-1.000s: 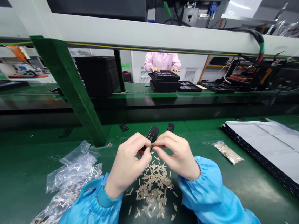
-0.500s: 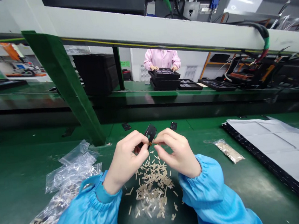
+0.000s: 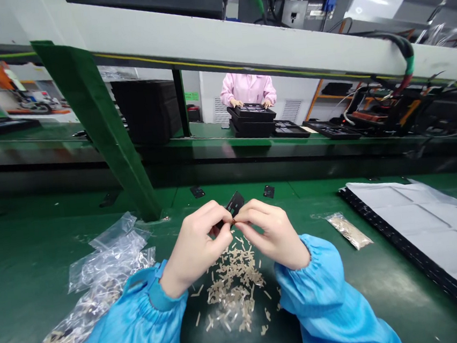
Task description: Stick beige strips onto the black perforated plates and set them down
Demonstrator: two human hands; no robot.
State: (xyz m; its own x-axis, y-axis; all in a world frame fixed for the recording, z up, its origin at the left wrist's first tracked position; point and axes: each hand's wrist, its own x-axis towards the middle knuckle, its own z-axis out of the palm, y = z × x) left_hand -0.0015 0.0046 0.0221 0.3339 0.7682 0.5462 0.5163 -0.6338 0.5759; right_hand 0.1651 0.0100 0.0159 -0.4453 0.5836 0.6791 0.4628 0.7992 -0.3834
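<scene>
My left hand (image 3: 199, 244) is closed in a pinch on a thin black flat part with cutouts (image 3: 235, 201), held tilted above the table. My right hand (image 3: 273, 232) meets it at the lower edge, thumb and index finger pressed together on a small orange-brown tab (image 3: 234, 221). Fingers hide much of the part's lower end. Below both hands lies a loose pile of small beige strips (image 3: 238, 270), with some clear, shiny bits at its near side.
Clear plastic bags (image 3: 111, 258) with beige pieces lie at left. A small filled bag (image 3: 349, 230) and a grey-white sheeted black tray (image 3: 423, 223) are at right. A green post (image 3: 104, 135) rises at left. Across the bench, a person in pink (image 3: 248, 90) handles black trays (image 3: 252, 123).
My right thumb and index finger have closed together at the part's lower edge; they were apart before. The black part has tilted slightly and shifted a little to the right.
</scene>
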